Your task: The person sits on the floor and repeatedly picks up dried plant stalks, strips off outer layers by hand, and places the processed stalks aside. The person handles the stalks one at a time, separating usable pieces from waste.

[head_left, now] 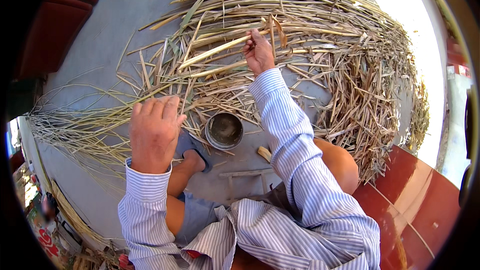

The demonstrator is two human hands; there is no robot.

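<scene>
Floor [120,10] of smooth grey, reaching across much of the view. Heap of long, dry, straw-coloured stalks [300,0], laid roughly side by side at the top. Mound of brown, crumpled leafy scraps [367,97], on the right, adjoining the heap. Spread of thin, branching, pale-green stems [85,122], fanning out toward the left edge. Pair of blue-and-white striped cloth sleeves [295,135], one per arm. Red-brown glossy tiles [400,165], lower right.

Left hand [155,132], bare, back upward, over the narrow end of the stems; fingers bent and close together, tips hidden, so whether they grip anything cannot be told. Right hand [259,54], bare, over the heap; thumb and fingers clamped on a slender, smooth, pale-yellow stalk [215,51], near its upper right end, the length slanting down leftward above the heap's near side. Round grey bowl [224,146], dark inside, on the floor between the sleeves. Low wooden frame [245,173], just below the bowl. Dark sandal [203,161], worn, left of the frame. Short pale-yellow stub [264,153], beside the right sleeve
</scene>
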